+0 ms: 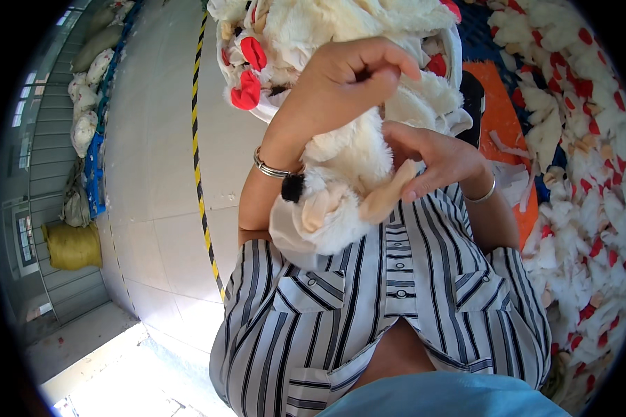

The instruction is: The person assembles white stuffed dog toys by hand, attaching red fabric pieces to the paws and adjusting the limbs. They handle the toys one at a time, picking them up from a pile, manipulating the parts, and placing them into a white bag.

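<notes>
A cream furry plush skin (358,146), unstuffed and limp, hangs in front of my chest, with beige cloth parts and a small black tuft (293,187). My right hand (438,161) pinches a beige cloth flap (388,197) of it between thumb and fingers. Just above the plush skin, my left hand (348,85) is bent over with its fingers curled; what they grip, if anything, is hidden beneath the hand. The plush skin's lower end lies by my left forearm.
Right ahead stands a white container (455,55) heaped with cream plush skins with red parts. More plush pieces (588,139) cover the right side, beside an orange sheet (511,118). Yellow-black tape (196,132) crosses the floor at left; a yellow bundle (71,245) sits by the wall.
</notes>
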Available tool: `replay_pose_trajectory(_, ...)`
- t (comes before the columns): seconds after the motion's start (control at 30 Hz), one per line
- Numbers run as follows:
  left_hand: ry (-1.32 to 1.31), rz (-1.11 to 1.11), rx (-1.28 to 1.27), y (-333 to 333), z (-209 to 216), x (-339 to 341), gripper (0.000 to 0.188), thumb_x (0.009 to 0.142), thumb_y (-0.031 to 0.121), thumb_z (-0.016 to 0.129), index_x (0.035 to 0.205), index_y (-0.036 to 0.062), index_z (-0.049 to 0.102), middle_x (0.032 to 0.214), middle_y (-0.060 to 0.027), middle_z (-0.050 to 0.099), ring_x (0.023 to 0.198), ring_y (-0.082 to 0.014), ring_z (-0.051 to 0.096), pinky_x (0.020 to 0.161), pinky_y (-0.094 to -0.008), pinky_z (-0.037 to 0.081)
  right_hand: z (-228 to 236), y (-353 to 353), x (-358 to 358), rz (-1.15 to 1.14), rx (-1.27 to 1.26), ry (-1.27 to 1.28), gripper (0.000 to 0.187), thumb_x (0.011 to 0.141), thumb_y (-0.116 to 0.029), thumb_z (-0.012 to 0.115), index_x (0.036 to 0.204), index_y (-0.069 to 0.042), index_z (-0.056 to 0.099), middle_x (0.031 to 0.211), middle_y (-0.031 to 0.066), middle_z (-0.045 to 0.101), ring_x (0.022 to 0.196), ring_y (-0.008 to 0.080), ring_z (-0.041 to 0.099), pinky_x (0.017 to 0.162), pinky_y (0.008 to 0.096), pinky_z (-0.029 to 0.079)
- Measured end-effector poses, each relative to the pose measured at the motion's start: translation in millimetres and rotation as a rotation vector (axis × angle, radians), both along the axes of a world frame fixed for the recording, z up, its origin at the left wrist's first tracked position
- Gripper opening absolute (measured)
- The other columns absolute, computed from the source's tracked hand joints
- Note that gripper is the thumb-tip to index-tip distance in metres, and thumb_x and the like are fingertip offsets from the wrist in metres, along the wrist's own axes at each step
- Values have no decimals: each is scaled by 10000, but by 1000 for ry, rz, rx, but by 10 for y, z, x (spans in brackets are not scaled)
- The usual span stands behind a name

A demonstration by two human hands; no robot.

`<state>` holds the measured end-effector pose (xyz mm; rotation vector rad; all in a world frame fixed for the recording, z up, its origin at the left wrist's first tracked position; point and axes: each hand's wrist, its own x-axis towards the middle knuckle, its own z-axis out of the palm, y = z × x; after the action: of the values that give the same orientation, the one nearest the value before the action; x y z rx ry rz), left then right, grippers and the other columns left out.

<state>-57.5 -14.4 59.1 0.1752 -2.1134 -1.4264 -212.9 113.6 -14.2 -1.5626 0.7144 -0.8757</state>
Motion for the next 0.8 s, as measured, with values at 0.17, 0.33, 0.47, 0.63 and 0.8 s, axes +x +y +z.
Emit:
replay_pose_trajectory(0.17,124,308,254,-241,-210,-163,172,895,23,575,1053,8,641,812,7,592,703,-71,536,628,-220,444,0,151,8,-156,256,1,508,810,-294,794,1169,-14,571,1028,41,611,879,116,597,771,246,491)
replay_pose_trajectory(0.33,302,478,348,-485,-522,-251,164,909,37,535,993,7,673,655,42,532,576,-23,448,529,-184,356,59,168,192,-231,-229,256,407,811,-187,763,1138,2,610,1099,115,629,996,234,609,878,320,477)
replay_pose_trajectory(0.47,298,493,399,-540,-657,-260,173,906,45,542,1013,-9,668,678,24,555,609,-46,484,573,-184,376,-1,151,311,-131,-43,353,381,792,-145,755,1119,3,627,1130,152,626,1024,304,607,908,356,468)
replay_pose_trajectory(0.63,259,547,409,-575,-757,-220,173,909,53,537,1006,1,671,684,27,551,606,-42,480,559,-187,381,79,71,191,-172,-163,148,278,788,-111,734,1007,-7,598,1008,105,599,930,233,585,845,332,462)
replay_pose_trajectory(0.8,275,540,412,-584,-829,-287,168,909,51,522,970,11,672,681,30,543,571,-37,463,523,-207,397,58,97,324,33,-40,162,321,761,-99,720,1026,-7,564,1037,105,614,907,237,600,816,337,471)
